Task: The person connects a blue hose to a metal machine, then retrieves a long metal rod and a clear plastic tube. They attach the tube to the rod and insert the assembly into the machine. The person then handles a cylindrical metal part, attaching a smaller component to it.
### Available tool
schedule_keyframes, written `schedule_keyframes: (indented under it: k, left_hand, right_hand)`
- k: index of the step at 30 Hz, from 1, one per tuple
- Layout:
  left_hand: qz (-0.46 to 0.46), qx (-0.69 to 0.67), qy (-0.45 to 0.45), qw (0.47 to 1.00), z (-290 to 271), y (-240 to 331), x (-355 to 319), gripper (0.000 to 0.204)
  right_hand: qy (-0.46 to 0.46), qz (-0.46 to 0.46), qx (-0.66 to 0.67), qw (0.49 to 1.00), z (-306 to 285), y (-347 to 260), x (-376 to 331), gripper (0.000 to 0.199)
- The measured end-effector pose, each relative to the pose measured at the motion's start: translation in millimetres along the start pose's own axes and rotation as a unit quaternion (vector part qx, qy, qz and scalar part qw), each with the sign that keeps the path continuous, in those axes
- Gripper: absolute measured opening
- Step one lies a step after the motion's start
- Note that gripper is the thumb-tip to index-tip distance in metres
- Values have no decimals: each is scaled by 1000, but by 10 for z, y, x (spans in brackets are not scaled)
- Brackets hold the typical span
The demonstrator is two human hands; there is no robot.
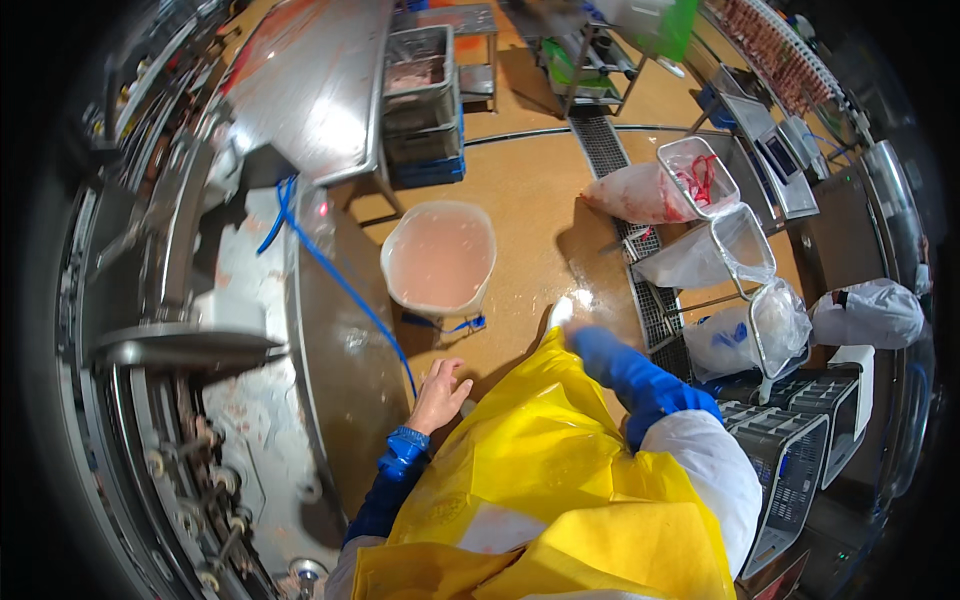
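Note:
My left hand (440, 393) is bare, its fingers loosely bent and apart, with nothing in them. It hovers beside my yellow apron (500, 430), just right of a blue hose (350, 296). My right arm, in a blue sleeve (645, 382), reaches forward over the apron's edge. The hand at its end is smeared by motion or hidden. A white shoe tip (562, 310) shows just beyond it. Ahead of my left hand stands a round whitish tub (386, 268) of cloudy pink liquid, with a blue-wheeled base (475, 323) under it.
To the left runs a metal machine (185, 350) with a steel worktop (320, 90) beyond it. Stacked grey crates (420, 145) stand by the worktop. On the right are framed plastic bags (695, 255), grey crates (775, 455) and a floor drain grate (600, 145).

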State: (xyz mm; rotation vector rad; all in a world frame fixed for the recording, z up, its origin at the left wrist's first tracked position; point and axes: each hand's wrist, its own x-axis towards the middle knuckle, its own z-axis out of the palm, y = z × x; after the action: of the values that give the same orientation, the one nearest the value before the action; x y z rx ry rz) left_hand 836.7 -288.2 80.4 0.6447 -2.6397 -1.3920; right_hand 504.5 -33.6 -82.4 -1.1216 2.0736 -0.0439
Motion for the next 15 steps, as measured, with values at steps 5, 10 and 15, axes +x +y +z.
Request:
schedule_keyframes:
  k: [5,10,15]
  left_hand:
    - [-72,-30,33,996,276,-135,1702,43]
    - [-69,273,73,957,358,-2304,2768,36]
    - [-316,-515,262,752,514,-1060,4332,30]
  right_hand:
    - [-155,130,-36,979,230,2037,-431,34]
    - [-21,117,78,990,-264,2569,539,36]
    - [84,22,212,973,-1948,1774,1545,43]
